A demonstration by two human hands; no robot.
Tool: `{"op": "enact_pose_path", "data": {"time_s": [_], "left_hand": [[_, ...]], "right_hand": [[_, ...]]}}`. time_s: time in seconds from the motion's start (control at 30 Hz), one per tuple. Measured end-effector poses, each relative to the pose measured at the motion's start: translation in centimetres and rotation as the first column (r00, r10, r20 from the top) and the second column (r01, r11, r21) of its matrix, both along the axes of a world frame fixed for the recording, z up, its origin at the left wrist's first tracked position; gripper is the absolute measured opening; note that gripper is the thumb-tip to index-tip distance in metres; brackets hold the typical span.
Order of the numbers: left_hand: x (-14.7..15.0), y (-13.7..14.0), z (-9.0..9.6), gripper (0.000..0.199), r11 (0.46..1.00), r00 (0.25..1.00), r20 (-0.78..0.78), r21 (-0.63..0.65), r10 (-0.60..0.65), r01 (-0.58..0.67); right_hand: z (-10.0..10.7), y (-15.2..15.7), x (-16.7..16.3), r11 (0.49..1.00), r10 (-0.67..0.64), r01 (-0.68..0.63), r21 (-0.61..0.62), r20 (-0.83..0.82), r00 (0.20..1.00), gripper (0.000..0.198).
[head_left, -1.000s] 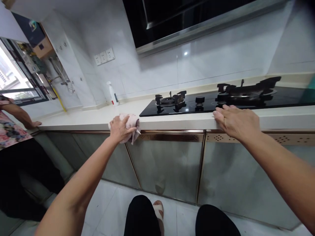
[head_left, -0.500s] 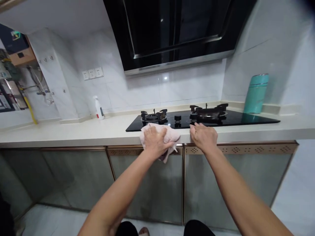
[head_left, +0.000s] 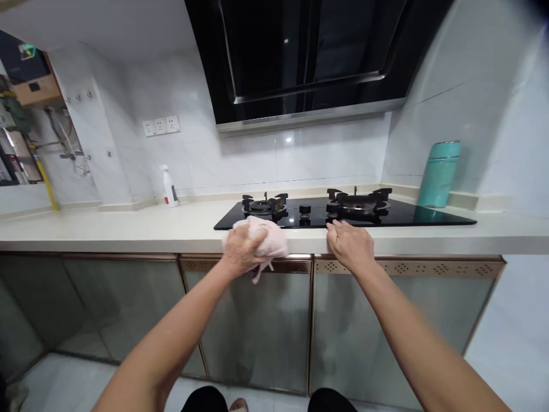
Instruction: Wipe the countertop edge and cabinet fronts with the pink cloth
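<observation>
A pink cloth (head_left: 272, 240) is bunched under my left hand (head_left: 243, 249), which is closed on it at the front edge of the white countertop (head_left: 98, 226). Part of the cloth hangs over the edge in front of the cabinet. My right hand (head_left: 351, 245) is closed on the countertop edge, with its fingers curled just in front of the black gas stove (head_left: 403, 214). The undersides of the fingers are hidden. Behind my hands are a left burner (head_left: 263, 206), a right burner (head_left: 359, 201) and black knobs (head_left: 305, 210).
A white spray bottle (head_left: 170, 187) stands by the back wall on the left. At the right, a teal bottle-shaped container (head_left: 440, 174) stands behind the stove's end. Overhead hangs a black range hood (head_left: 309, 57). Glass-fronted cabinets (head_left: 257, 326) lie below the counter.
My left hand has moved left along the counter edge with the cloth, which is now more bunched. My right hand keeps its place at the edge. The view has shifted slightly.
</observation>
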State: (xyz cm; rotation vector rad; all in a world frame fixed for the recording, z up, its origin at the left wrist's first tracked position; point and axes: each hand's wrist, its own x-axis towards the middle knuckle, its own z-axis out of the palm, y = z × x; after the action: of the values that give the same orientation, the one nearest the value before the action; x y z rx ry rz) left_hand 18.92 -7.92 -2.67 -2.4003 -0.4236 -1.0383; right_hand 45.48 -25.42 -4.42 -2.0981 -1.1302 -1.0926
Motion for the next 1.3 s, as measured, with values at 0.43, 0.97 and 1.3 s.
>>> {"op": "enact_pose_path", "data": {"time_s": [0.43,0.97,1.3], "left_hand": [[-16.9,11.1,1.3,0.071,0.838,0.845,0.051,-0.174,0.532,-0.517],[9.1,-5.4,-2.9,0.070,0.997,0.978,0.194,0.046,-0.073,0.065],[-3.5,6.2,-7.1,0.042,0.977,0.944,0.324,0.214,-0.067,-0.005]], "right_hand": [[-0.2,0.7,-0.4,0.994,-0.019,0.009,0.107,0.093,0.995,0.043],[-1.2,0.8,1.1,0.986,0.012,-0.040,0.163,0.168,0.986,0.039],[-1.6,1.0,1.5,0.989,0.029,-0.042,0.143,0.090,0.996,0.040]]}}
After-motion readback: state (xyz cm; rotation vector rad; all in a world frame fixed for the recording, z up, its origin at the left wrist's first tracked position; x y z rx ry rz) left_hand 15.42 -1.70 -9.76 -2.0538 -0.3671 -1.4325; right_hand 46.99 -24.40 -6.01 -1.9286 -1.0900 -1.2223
